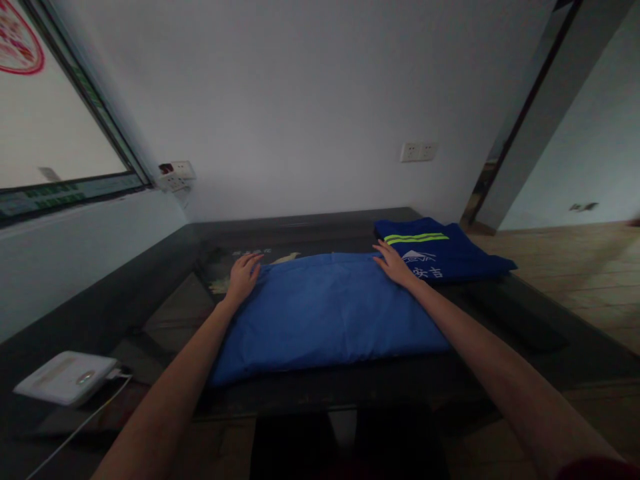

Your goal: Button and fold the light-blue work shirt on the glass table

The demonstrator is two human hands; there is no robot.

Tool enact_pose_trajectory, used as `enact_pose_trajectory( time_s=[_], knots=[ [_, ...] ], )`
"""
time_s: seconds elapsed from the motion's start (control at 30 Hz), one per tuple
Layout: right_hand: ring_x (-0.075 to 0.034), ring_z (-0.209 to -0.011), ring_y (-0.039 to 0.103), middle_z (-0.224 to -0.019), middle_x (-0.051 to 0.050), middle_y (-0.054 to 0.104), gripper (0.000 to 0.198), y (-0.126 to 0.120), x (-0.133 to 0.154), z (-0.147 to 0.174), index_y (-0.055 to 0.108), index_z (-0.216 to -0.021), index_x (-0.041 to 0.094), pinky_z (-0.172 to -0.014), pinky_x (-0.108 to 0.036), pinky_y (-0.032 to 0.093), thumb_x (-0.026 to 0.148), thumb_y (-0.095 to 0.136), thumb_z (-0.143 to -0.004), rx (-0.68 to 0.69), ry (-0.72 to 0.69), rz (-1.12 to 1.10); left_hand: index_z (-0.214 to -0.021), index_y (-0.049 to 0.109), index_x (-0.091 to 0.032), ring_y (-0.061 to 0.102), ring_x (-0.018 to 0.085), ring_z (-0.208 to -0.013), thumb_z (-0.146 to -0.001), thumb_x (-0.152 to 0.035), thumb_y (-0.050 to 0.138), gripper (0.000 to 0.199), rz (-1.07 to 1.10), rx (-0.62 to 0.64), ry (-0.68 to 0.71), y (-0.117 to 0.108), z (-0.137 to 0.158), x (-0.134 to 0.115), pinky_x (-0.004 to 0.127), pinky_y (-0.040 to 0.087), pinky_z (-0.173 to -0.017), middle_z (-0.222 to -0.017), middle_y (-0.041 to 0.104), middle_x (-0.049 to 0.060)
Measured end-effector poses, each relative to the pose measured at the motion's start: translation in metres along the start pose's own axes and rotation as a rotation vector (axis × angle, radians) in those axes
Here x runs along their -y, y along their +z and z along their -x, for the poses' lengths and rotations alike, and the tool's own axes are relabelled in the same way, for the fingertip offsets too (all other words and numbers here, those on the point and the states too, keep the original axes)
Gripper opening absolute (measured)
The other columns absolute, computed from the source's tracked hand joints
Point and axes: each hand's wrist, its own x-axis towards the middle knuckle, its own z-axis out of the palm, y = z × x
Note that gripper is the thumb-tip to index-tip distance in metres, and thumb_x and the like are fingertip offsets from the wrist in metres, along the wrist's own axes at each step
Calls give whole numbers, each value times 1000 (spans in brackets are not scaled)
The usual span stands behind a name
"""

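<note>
A folded blue garment (330,313) lies flat across the dark table in front of me. At its far left corner rests my left hand (244,275), fingers stretched out along the edge. My right hand (393,263) is at the far right corner, its fingers spread on or just above the cloth. Neither hand grips the fabric. Just beyond my right hand lies a folded dark blue garment (450,250) with yellow-green stripes and white lettering; my right wrist covers part of its near left side.
The dark glossy table (290,233) meets the wall at the back. A white box-shaped device (70,377) with a white cable (80,427) sits at the left. Wall sockets (419,152) are above the table. A window (65,113) is at upper left, tiled floor (575,280) at right.
</note>
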Motion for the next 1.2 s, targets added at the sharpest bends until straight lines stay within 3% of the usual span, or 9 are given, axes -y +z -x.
enact_pose_trajectory(
  time_s=[0.1,0.23,0.33,0.5,0.63,0.77,0.87,1.03,1.2],
  knots=[
    [-25,-121,50,-127,-11,57,35,-42,20,17,61,-116,20,-103,-44,39,36,45,-89,-179,-32,-167,-118,58,-13,59,21,-106,-86,-37,39,45,182,-60,-109,-48,4,-7,37,44,-98,-113,64,12],
    [-24,-97,63,-104,-7,68,29,-104,40,69,68,-96,21,-88,-39,50,42,53,-83,-113,111,-278,-109,61,-14,64,20,-93,-81,-43,44,44,323,68,-301,-115,36,-25,33,49,-89,-99,69,9],
    [-25,-91,65,-100,-6,70,33,-132,41,125,68,-94,22,-83,-38,51,49,57,-79,-67,279,-306,-108,61,-16,65,20,-92,-82,-45,43,44,270,-14,-368,-143,82,-43,33,48,-90,-98,69,8],
    [-30,-90,65,-96,-7,71,42,-135,31,215,68,-96,24,-81,-43,52,57,59,-70,21,593,-269,-105,62,-21,65,22,-94,-82,-49,42,42,88,0,-497,-141,161,-59,35,49,-88,-102,69,6],
    [-35,-95,63,-98,-8,70,40,-125,32,247,68,-91,29,-81,-49,50,60,57,-68,-26,683,-218,-106,62,-19,66,24,-90,-81,-54,41,48,16,31,-566,-132,199,-54,35,51,-83,-99,69,9],
    [-36,-91,63,-95,-8,69,42,-118,36,243,66,-89,29,-79,-51,49,63,54,-67,-84,710,-163,-104,62,-16,65,26,-88,-77,-59,44,54,-19,66,-625,-135,215,-41,37,52,-79,-98,69,11],
    [-35,-82,63,-88,-9,69,41,-114,34,231,65,-80,27,-73,-49,49,64,55,-66,-89,702,-135,-92,64,-18,65,25,-83,-73,-62,48,50,93,125,-648,-138,217,-38,35,52,-76,-92,70,9],
    [-30,-73,63,-76,-8,68,45,-112,25,219,65,-76,23,-66,-40,48,65,63,-59,-41,707,-246,-86,58,-20,64,20,-70,-64,-61,58,47,323,126,-675,-137,207,-55,28,50,-64,-74,68,2],
    [-26,-75,63,-77,-5,69,51,-118,21,214,67,-77,21,-67,-36,49,67,67,-56,44,693,-314,-74,56,-21,54,17,-47,-57,-63,61,46,230,261,-737,-140,195,-66,25,39,-49,-46,55,-4]
  ],
)
